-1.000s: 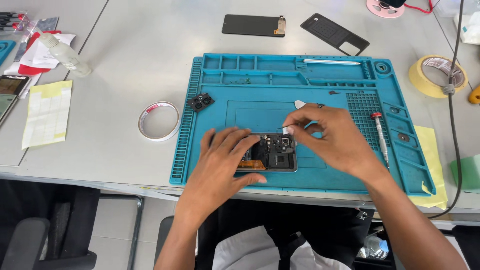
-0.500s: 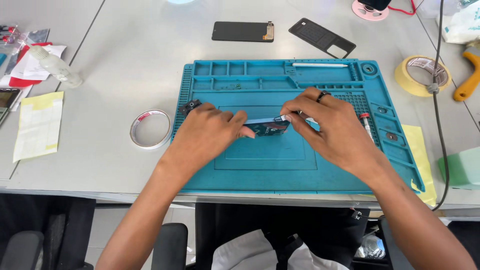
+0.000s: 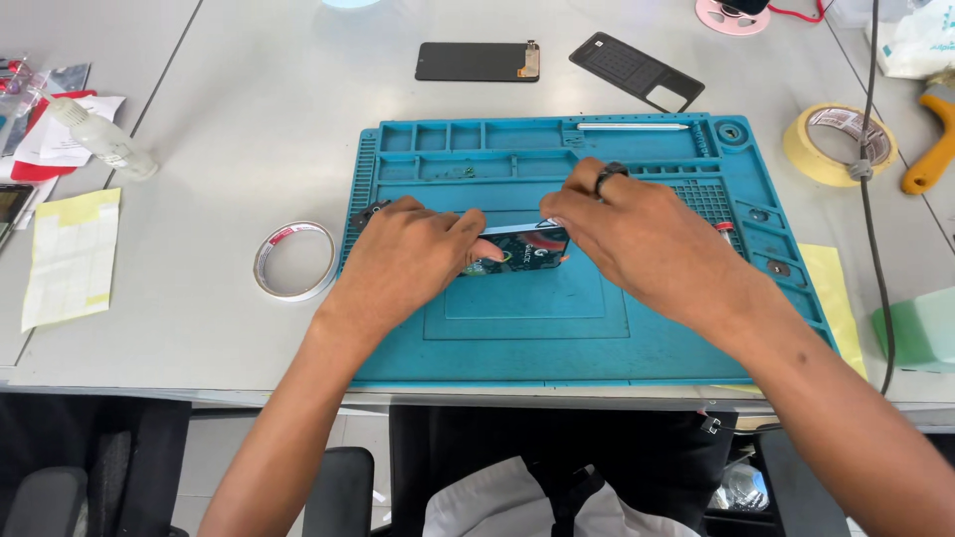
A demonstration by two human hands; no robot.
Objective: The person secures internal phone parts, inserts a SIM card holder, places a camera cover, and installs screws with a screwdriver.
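Both hands hold a small dark phone (image 3: 517,249) above the middle of a blue repair mat (image 3: 557,328). My left hand (image 3: 408,264) grips its left end, fingers curled over it. My right hand (image 3: 637,239), a dark ring on one finger, grips its right end and top edge. The phone's glossy dark side with coloured marks faces me, tilted up on its long edge. Most of the phone is hidden by my fingers.
A tape ring (image 3: 294,261) lies left of the mat. A dark screen panel (image 3: 477,62) and black back cover (image 3: 637,72) lie beyond it. A masking tape roll (image 3: 839,144), yellow-handled tool (image 3: 930,159) and cable are right. A bottle (image 3: 99,139) and papers are left.
The phone, lying flat with its open inside up a second ago, has been turned over and raised on edge. Both hands have closed in on its ends.
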